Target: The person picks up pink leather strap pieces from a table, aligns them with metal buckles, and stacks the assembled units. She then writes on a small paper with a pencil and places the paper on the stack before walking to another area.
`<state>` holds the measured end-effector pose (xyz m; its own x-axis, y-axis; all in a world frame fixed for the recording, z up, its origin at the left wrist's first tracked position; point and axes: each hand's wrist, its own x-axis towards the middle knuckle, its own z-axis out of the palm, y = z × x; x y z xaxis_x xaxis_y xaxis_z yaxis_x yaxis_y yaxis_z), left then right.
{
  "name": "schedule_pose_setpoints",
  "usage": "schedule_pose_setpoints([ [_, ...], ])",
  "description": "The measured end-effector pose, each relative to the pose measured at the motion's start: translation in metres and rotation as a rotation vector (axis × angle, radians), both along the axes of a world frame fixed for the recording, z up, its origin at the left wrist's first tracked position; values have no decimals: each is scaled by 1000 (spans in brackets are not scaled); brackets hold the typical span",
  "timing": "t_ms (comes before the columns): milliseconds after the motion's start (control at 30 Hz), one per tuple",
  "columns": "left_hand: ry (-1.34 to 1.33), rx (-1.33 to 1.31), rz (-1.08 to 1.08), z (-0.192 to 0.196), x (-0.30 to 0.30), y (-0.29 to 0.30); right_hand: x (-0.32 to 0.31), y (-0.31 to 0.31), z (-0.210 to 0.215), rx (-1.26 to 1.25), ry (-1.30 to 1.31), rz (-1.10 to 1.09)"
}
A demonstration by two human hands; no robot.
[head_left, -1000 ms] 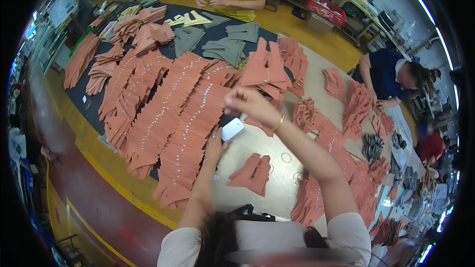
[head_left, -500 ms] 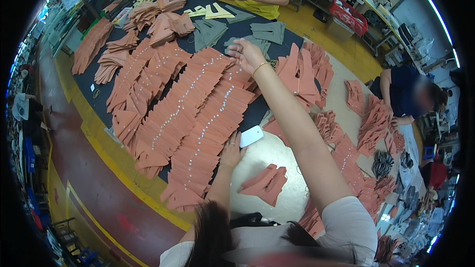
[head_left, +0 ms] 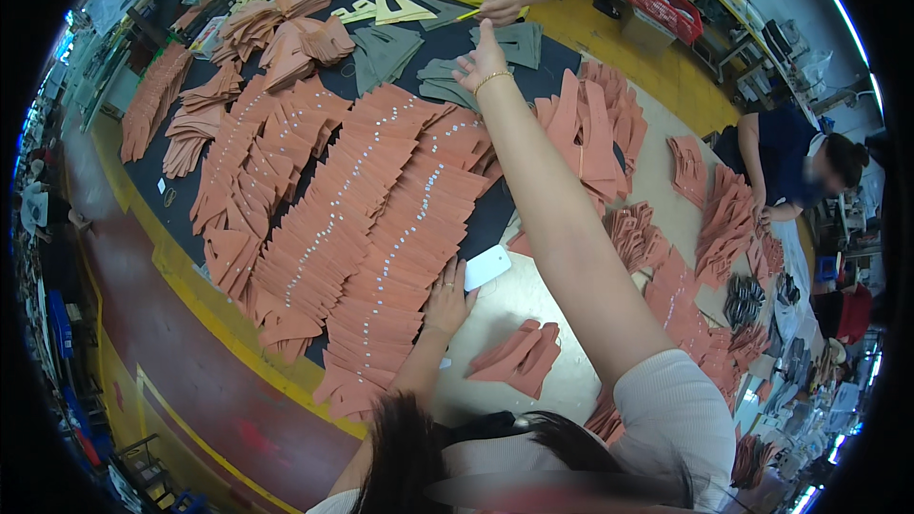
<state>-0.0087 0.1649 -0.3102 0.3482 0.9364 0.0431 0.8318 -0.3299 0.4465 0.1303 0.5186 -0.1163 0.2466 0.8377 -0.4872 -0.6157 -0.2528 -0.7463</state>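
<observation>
My right hand (head_left: 484, 59) is stretched far across the table, palm up and fingers apart, with nothing in it. It is over the dark green cut pieces (head_left: 444, 83). Just beyond its fingertips, a co-worker's hand (head_left: 501, 6) holds out a thin yellow stick-like thing (head_left: 467, 15); the two hands look apart. My left hand (head_left: 446, 306) lies flat beside the long fanned rows of orange-brown cut pieces (head_left: 395, 219), which carry small white stickers. Against its fingers is a white tag-shaped card (head_left: 487, 268) with a hole.
A small orange-brown bundle (head_left: 519, 357) lies on the pale round surface (head_left: 476, 400) near me. More stacks (head_left: 586, 138) stand right of my forearm. Yellow cut pieces (head_left: 400, 8) lie at the far edge. Another person (head_left: 785, 162) works at the right.
My right hand has reached farther away and slightly right, its fingers opening upward. The co-worker's hands have parted, one extending the yellow thing toward me. My left hand stays by the card.
</observation>
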Motion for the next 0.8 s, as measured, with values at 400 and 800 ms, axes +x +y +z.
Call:
schedule_pose_setpoints([
  [400,-6,-11,1,5,-1,1,-19,-31,-41,276,169,-39],
  [800,-154,51,-31,8,-2,3,59,-460,-58,64,-540,441],
])
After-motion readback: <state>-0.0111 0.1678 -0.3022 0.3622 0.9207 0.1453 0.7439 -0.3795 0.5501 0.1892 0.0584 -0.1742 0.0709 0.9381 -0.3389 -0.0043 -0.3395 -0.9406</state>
